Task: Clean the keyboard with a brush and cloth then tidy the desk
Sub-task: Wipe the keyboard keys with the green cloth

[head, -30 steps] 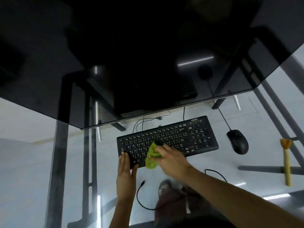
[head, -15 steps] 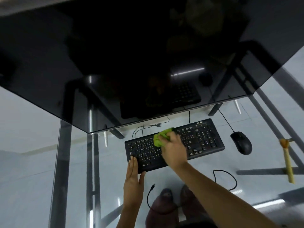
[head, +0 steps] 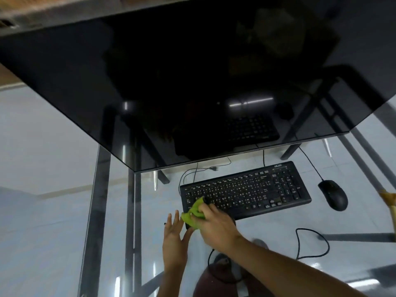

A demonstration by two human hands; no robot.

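A black keyboard (head: 252, 189) lies on the glass desk (head: 64, 211) below a large dark monitor. My right hand (head: 216, 226) grips a green cloth (head: 194, 214) and presses it on the keyboard's near left corner. My left hand (head: 174, 239) lies flat with straight fingers against the keyboard's left near edge. A yellow-handled brush (head: 389, 200) pokes in at the right edge of the view, mostly cut off.
A black mouse (head: 333, 195) sits right of the keyboard, its cable running back under the monitor (head: 171, 82). A loose black cable (head: 312, 243) loops on the glass near my right forearm. Desk frame bars show through the glass.
My right hand has swept the cloth from the keyboard's upper middle down to its near left corner. My left hand stays by the left edge. The camera has tilted.
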